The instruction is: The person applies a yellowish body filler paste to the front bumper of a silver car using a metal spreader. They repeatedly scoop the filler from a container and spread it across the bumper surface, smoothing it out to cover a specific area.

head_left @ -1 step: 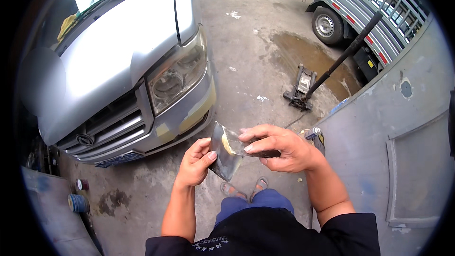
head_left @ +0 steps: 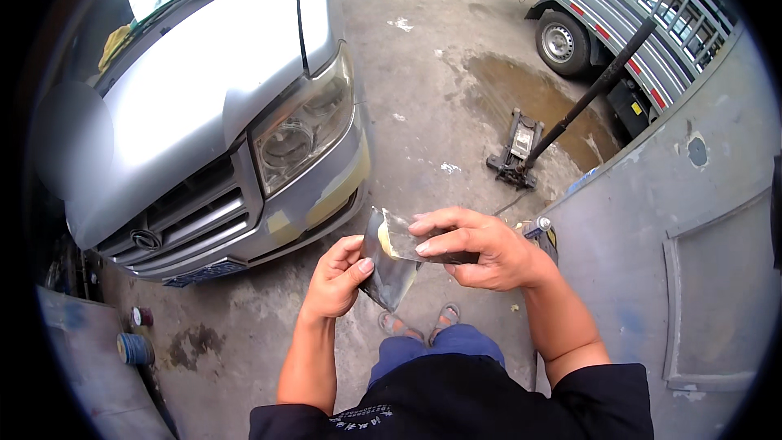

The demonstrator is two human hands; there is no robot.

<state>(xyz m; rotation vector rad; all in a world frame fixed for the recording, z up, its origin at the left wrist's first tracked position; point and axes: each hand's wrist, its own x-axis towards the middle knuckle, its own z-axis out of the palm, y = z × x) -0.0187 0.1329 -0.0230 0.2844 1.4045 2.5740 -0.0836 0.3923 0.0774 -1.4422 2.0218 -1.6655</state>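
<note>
My left hand (head_left: 336,279) grips a dark, flat putty spreader (head_left: 389,283) by its left edge, thumb on top. In my right hand (head_left: 493,251) is a second dark, thin spreader (head_left: 403,238), pinched between fingers and thumb. Its left edge lies against or just over the left spreader; the exact contact cannot be made out. A strip of yellowish putty (head_left: 384,238) sits where the two meet. Ahead on the left is a silver van (head_left: 204,73), with pale yellow filler patches (head_left: 338,187) on its bumper below the headlight (head_left: 297,134).
A floor jack (head_left: 521,143) with a long black handle stands ahead right, beside a brown puddle (head_left: 562,106). Beyond is a truck (head_left: 603,24). A grey panel (head_left: 635,277) rises at my right, near a spray can (head_left: 538,228). Cans (head_left: 135,349) sit at lower left.
My right hand and its spreader have shifted slightly left and up across the left spreader. My left hand is nearly still.
</note>
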